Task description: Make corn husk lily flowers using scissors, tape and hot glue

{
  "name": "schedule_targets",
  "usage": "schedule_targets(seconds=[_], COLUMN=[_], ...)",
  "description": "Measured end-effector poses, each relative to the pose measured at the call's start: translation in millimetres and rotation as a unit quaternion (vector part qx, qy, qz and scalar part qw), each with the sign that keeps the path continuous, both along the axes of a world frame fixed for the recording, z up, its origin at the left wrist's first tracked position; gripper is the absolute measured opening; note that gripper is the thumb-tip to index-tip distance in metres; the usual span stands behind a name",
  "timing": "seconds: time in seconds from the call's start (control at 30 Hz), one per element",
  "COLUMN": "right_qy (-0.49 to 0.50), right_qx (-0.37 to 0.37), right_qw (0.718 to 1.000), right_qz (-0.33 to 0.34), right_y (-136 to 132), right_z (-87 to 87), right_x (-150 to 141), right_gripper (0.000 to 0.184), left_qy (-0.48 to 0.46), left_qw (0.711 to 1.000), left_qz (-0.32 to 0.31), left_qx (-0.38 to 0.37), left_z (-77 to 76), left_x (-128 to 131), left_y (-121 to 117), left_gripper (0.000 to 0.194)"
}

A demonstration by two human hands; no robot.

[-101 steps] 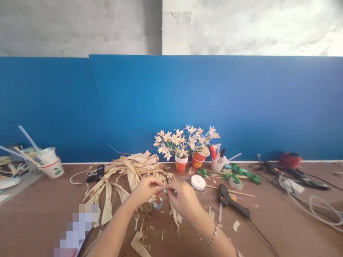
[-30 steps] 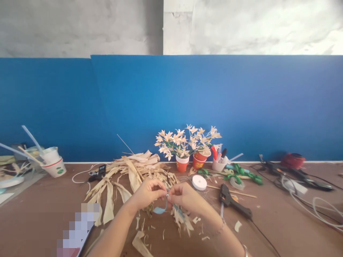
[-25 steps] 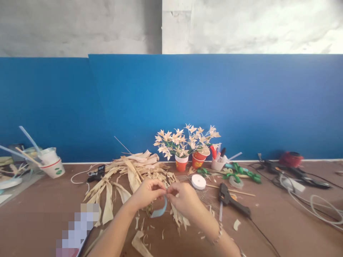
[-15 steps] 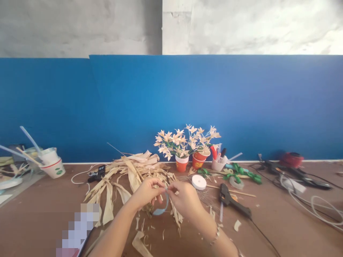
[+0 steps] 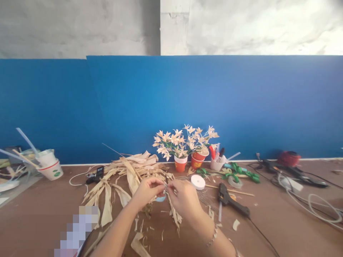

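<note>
My left hand (image 5: 149, 192) and my right hand (image 5: 185, 198) meet fingertip to fingertip above the middle of the table. Both are closed in a pinch on a light blue strip of tape (image 5: 160, 198), whose loose part hangs below the fingers. Whether something thin lies inside the tape is too small to make out. Dried corn husks (image 5: 131, 171) lie in a heap behind and left of my left hand. A white roll of tape (image 5: 198, 182) sits just beyond my right hand, near some thin wires (image 5: 205, 198).
Husk flowers (image 5: 177, 139) stand in red paper cups (image 5: 181, 165) at the back. To the right lie a glue gun (image 5: 232, 201), green leafy stems (image 5: 242, 173) and cables (image 5: 308, 208). A white cup (image 5: 52, 169) with sticks stands left. Husk scraps (image 5: 139, 244) litter the front.
The hanging loop of blue tape has become shorter and drawn up closer to my fingers. Both hands keep their pinch in nearly the same place. The view has shifted slightly.
</note>
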State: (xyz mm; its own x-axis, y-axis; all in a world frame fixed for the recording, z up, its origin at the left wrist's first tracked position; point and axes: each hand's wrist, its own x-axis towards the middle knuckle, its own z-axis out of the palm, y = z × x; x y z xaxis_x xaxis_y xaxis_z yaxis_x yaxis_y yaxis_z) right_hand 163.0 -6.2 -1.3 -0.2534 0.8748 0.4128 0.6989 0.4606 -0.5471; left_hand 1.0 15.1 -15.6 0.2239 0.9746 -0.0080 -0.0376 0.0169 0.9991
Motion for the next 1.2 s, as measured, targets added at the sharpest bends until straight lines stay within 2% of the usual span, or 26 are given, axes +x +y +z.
schedule_targets(seconds=[0.07, 0.13, 0.2, 0.3, 0.37, 0.4, 0.43, 0.47, 0.5, 0.53, 0.6, 0.67, 0.7, 0.73, 0.8, 0.9, 1.03, 1.1, 1.13, 1.2], right_qy=[0.086, 0.194, 0.297, 0.415, 0.460, 0.472, 0.477, 0.475, 0.467, 0.451, 0.392, 0.293, 0.232, 0.170, 0.074, 0.044, 0.137, 0.212, 0.251, 0.323], right_qx=[-0.060, -0.160, -0.280, -0.442, -0.514, -0.537, -0.548, -0.546, -0.532, -0.506, -0.426, -0.314, -0.252, -0.194, -0.112, -0.092, -0.171, -0.252, -0.301, -0.403], right_qw=[0.994, 0.966, 0.905, 0.774, 0.699, 0.675, 0.664, 0.667, 0.683, 0.713, 0.799, 0.898, 0.938, 0.966, 0.991, 0.995, 0.975, 0.941, 0.914, 0.841], right_qz=[0.024, 0.062, 0.116, 0.184, 0.188, 0.183, 0.178, 0.175, 0.177, 0.179, 0.160, 0.097, 0.058, 0.022, -0.018, -0.016, 0.042, 0.083, 0.107, 0.165], right_y=[2, 5, 7, 10, 12, 13, 14, 15, 15, 16, 16, 13, 11, 8, 4, 1, 5, 8, 9, 11], right_z=[-0.4, -0.1, 0.3, -1.4, -4.7, -6.6, -8.5, -10.2, -11.5, -12.5, -13.2, -12.3, -11.3, -10.0, -7.1, -4.3, -4.3, -4.7, -4.9, -5.7], right_x=[0, 1, 3, 6, 6, 5, 5, 4, 3, 2, 1, -1, -1, -2, -3, -2, 1, 4, 5, 8], right_gripper=[0.013, 0.010, 0.014, 0.024, 0.026, 0.027, 0.027, 0.027, 0.026, 0.025, 0.024, 0.019, 0.014, 0.009, 0.010, 0.015, 0.010, 0.006, 0.007, 0.014], left_qy=[-0.004, -0.016, -0.027, -0.046, -0.072, -0.085, -0.095, -0.099, -0.098, -0.090, -0.066, -0.036, -0.020, -0.003, 0.025, 0.045, 0.043, 0.032, 0.022, -0.002], left_qw=[1.000, 1.000, 0.999, 0.998, 0.996, 0.995, 0.994, 0.993, 0.994, 0.995, 0.997, 0.999, 1.000, 1.000, 0.999, 0.999, 0.999, 0.999, 0.999, 0.999], left_qz=[0.003, -0.006, -0.014, -0.033, -0.048, -0.053, -0.054, -0.051, -0.046, -0.041, -0.027, -0.009, 0.000, 0.008, 0.010, 0.000, -0.013, -0.026, -0.032, -0.048], left_qx=[0.008, 0.018, 0.025, 0.024, 0.020, 0.020, 0.020, 0.022, 0.023, 0.022, 0.019, 0.020, 0.022, 0.025, 0.027, 0.023, 0.014, 0.010, 0.008, 0.006], left_z=[2.7, 6.4, 9.6, 10.9, 9.3, 8.1, 7.0, 6.1, 5.4, 5.0, 4.7, 4.3, 3.9, 3.2, 1.8, 1.2, 5.7, 9.1, 10.7, 13.2], left_x=[-3, -5, -5, -5, -4, -4, -3, -3, -2, -2, 0, 2, 2, 3, 2, -1, -5, -7, -7, -8], left_y=[-1, -3, -5, -9, -10, -10, -10, -9, -9, -9, -8, -7, -6, -5, -4, -2, -3, -5, -6, -9], left_gripper=[0.035, 0.033, 0.031, 0.029, 0.029, 0.029, 0.028, 0.027, 0.027, 0.026, 0.025, 0.024, 0.024, 0.023, 0.022, 0.022, 0.023, 0.024, 0.024, 0.026])
